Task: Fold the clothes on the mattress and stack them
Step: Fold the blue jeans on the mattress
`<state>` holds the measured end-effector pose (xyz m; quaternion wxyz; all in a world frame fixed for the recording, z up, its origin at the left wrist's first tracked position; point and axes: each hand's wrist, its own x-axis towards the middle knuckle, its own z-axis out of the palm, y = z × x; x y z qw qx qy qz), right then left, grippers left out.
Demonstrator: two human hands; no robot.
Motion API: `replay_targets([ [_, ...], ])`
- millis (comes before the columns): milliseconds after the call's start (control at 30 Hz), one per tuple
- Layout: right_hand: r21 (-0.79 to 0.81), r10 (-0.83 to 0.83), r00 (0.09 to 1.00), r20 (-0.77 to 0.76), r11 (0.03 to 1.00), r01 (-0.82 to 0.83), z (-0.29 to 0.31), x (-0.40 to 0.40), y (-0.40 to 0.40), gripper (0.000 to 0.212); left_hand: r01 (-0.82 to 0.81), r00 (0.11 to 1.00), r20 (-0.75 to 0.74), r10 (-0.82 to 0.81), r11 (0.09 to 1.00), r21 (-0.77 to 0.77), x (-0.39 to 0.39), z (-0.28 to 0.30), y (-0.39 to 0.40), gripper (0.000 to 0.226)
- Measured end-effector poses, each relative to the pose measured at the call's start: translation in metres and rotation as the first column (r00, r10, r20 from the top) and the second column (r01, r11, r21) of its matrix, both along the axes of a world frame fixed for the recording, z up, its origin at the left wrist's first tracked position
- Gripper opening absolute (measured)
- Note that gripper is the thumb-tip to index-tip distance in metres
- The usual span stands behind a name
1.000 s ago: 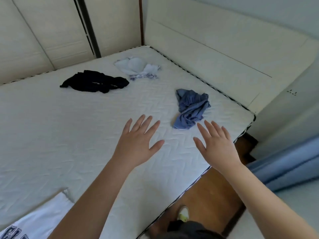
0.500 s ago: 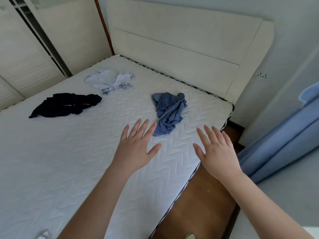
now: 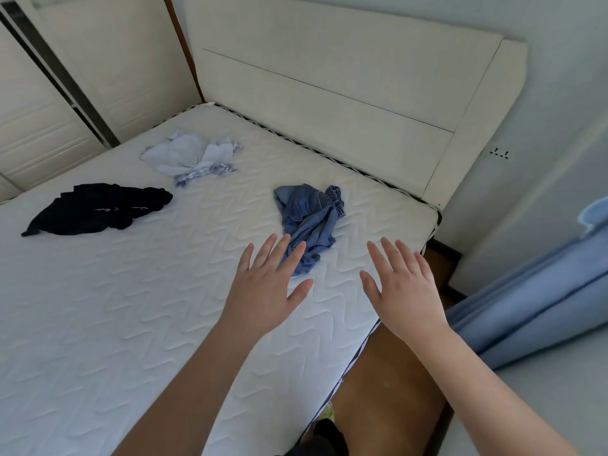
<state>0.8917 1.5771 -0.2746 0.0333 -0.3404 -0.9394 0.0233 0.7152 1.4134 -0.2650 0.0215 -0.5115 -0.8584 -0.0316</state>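
Observation:
A crumpled blue denim garment [image 3: 309, 222] lies near the right side of the white quilted mattress [image 3: 131, 307]. My left hand [image 3: 266, 287] hovers flat with spread fingers, its fingertips overlapping the garment's near end. My right hand [image 3: 404, 291] is also flat and spread, over the mattress's right edge, holding nothing. Farther off lie a bunched light-blue garment [image 3: 194, 156] and, to the left, a crumpled black garment [image 3: 98, 207].
A cream padded headboard [image 3: 329, 83] rises behind the mattress, and wardrobe doors [image 3: 49, 93] stand at the left. Brown floor [image 3: 388, 373] shows beside the bed's right edge. A blue curtain [image 3: 533, 301] hangs at the right.
The view has swung right and nearer to the denim garment; the white printed shirt at bottom left has left the frame. Both hands stay spread and have moved toward the denim garment.

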Motion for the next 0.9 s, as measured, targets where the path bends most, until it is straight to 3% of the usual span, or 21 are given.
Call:
replay_targets([
  [367,-0.014,0.024,0.997,0.073,1.0,-0.023,-0.015,-0.067,0.099,0.07,0.015,1.0,0.021,-0.015,1.0,0.003,-0.066,-0.027,0.11,0.063],
  [567,-0.02,0.057,0.997,0.043,0.998,-0.056,-0.024,-0.106,0.156,0.061,-0.004,1.0,0.026,0.004,1.0,-0.026,-0.103,-0.035,0.153,0.065],
  [900,-0.101,0.281,0.957,0.074,0.957,-0.274,-0.077,-0.202,0.296,0.062,-0.168,0.986,0.01,0.169,0.983,-0.069,-0.152,-0.081,0.271,0.061],
])
